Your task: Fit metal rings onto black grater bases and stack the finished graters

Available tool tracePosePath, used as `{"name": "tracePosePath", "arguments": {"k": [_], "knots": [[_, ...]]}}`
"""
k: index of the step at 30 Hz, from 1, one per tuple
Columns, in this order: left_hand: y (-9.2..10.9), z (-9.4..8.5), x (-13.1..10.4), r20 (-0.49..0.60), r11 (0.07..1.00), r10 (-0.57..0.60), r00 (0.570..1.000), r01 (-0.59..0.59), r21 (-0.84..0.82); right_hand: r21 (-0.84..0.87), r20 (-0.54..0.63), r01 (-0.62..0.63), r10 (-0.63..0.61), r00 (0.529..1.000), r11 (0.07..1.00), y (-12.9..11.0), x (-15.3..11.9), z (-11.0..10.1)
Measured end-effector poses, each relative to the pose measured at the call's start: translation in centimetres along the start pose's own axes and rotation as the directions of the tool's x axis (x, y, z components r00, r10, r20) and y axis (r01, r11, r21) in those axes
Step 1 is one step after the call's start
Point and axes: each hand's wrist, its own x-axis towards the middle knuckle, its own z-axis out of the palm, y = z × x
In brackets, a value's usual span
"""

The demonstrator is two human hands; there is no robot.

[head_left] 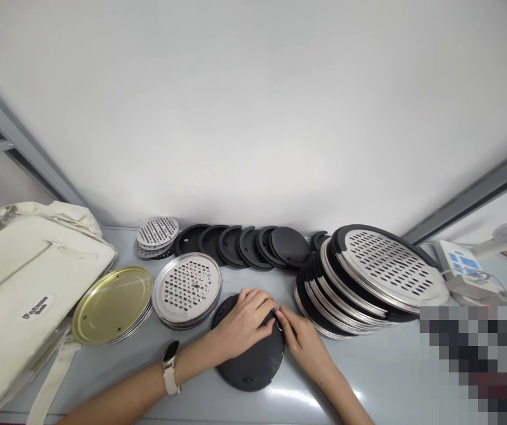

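Note:
A round black plate [253,366] lies flat on the table in front of me, small holes near its rim. My left hand [248,319], with a watch on its wrist, reaches over its upper part. The fingertips are pinched together at the plate's upper right edge, around something small and greyish that I cannot make out. My right hand [304,339] closes on the plate's right rim, its fingertips meeting those of the left hand. The fingers hide that stretch of the edge.
To the left are perforated metal discs [186,283], gold-coloured discs [115,307] and a cream bag [27,295]. Black plates [231,245] line the wall, beside small grater discs [158,231]. On the right stand a tall stack of black-rimmed perforated discs [386,265] and a white device [461,265].

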Motion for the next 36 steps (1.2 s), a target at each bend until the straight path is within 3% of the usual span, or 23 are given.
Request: {"name": "tracePosePath", "arguments": {"k": [20, 36], "knots": [[-0.06, -0.03, 0.01, -0.025, 0.999, 0.013, 1.0, -0.012, 0.044, 0.017, 0.007, 0.025, -0.025, 1.0, 1.0, 0.01, 0.06, 0.02], [-0.2, 0.2, -0.04, -0.02, 1.0, -0.005, 1.0, 0.006, 0.028, -0.082, -0.026, 0.045, -0.047, 0.999, 0.996, -0.18, -0.05, -0.2]]}}
